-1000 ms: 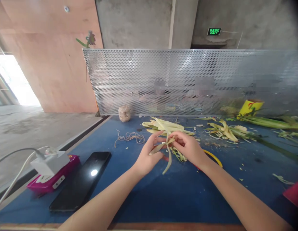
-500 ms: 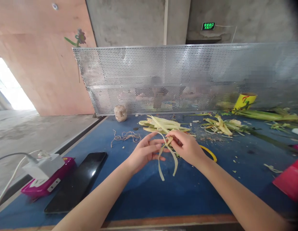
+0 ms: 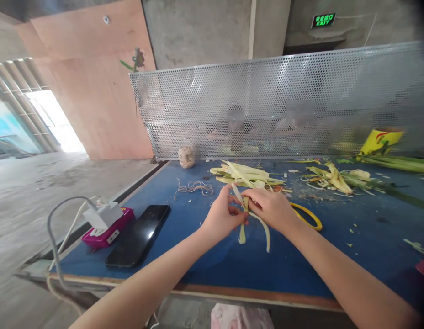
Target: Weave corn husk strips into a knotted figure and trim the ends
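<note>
Between my hands, over the blue table, is a small bundle of pale green leaf strips (image 3: 263, 223), with loose ends hanging down and one strip standing up. My right hand (image 3: 268, 208) pinches the bundle at its knotted middle. The fingers of my left hand (image 3: 223, 211) close on the strips from the other side, thumb and fingertips near the crossing point. Just behind my hands lies a pile of pale husk-like leaves (image 3: 244, 172). A yellow ring-shaped handle (image 3: 315, 226) shows past my right wrist, its other part hidden by the hand.
A black phone (image 3: 138, 235) and a magenta power strip (image 3: 109, 233) with a white charger lie left. Thin string (image 3: 194, 187) and a whitish roll (image 3: 186, 157) are behind. Leaf scraps (image 3: 335, 178) and a yellow tub (image 3: 381, 142) sit right, before a perforated metal screen (image 3: 198, 105).
The view has swung left and tilted. My left hand, loosely spread before, has closed in on the strips, and the strips have turned in my fingers.
</note>
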A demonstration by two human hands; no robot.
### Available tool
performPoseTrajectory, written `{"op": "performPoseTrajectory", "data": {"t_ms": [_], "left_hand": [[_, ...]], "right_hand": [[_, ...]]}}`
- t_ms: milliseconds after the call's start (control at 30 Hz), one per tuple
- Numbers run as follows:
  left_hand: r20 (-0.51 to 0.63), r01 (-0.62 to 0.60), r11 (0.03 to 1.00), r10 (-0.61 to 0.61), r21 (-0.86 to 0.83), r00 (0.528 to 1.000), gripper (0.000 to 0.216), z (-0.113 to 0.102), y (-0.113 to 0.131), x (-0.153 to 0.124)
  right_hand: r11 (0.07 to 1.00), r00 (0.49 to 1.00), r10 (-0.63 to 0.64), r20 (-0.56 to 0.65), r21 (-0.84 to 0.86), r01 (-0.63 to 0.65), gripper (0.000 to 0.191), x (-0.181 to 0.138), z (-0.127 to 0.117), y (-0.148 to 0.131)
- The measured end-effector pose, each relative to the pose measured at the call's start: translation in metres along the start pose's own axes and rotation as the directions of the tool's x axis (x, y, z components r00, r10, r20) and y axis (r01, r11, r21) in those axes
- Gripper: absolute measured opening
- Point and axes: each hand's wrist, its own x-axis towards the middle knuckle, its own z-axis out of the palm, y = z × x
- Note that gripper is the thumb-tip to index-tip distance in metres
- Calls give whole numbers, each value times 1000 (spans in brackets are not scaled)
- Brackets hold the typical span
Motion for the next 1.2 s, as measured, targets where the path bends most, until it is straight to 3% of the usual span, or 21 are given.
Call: {"op": "performPoseTrajectory", "data": {"t_ms": [167, 367, 467, 600, 700, 800, 1000, 1200], "left_hand": [[-12, 16, 996, -15, 82, 1000, 67, 2, -3, 7], [-65, 65, 998, -65, 0, 996, 57, 1, -6, 12], [-42, 99, 987, -105, -131, 994, 55, -2, -3, 11], [-81, 137, 958, -161, -252, 984, 56, -5, -1, 10], [-112, 124, 943, -166, -308, 980, 66, -6, 0, 11], [-114, 95, 929, -144, -357, 983, 69, -7, 3, 11], [-140, 86, 934, -143, -347, 980, 58, -9, 6, 10], [-185, 51, 957, -108, -285, 977, 58, -10, 5, 10]], "right_hand": [[975, 1000, -27, -6, -220, 25, 25, 1, 2, 7], [965, 996, 6, -85, -260, -28, 26, 2, 2, 15], [990, 993, 37, -110, -135, -51, 21, 4, -1, 14], [979, 977, 157, -144, 156, -135, 22, 5, -9, 5], [937, 983, 161, -85, 327, -125, 22, 5, -14, 0], [910, 989, 149, 5, 391, -140, 22, 6, -12, -1], [804, 970, 225, 87, 546, -236, 26, 6, -4, 2], [650, 965, 168, 199, 714, -260, 28, 6, -1, -4]]}}
